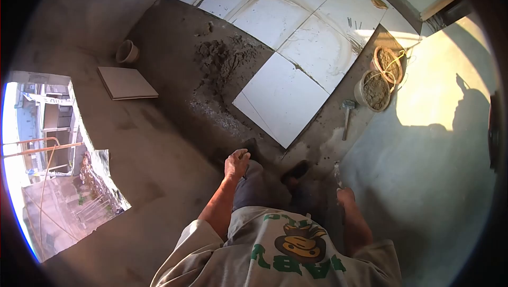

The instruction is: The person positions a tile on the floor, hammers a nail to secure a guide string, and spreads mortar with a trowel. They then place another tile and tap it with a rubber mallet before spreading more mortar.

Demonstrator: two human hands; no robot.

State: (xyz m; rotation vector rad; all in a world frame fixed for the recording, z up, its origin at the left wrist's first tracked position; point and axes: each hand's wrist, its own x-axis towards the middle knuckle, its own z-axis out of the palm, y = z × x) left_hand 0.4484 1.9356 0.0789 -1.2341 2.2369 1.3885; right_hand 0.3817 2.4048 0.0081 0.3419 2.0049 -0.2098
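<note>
My left hand (236, 164) is raised beside my left knee, its fingers curled closed. What they hold, if anything, is hidden. Low on the right, my right hand (346, 197) grips a trowel (337, 175), its mortar-smeared blade pointing forward over the floor. Ahead of my feet lies a large white floor tile (283, 99), one corner towards me. Loose grey mortar (225, 57) is heaped left of that tile. A mallet (347, 119) rests on the floor beyond the trowel.
Two buckets of mortar (375, 91) stand right of the tiles. More laid tiles (264, 17), streaked with mortar, stretch behind. At left are stacked tiles (128, 82), a small bucket (127, 52) and an opening (58, 165) to the outside. Walls flank both sides.
</note>
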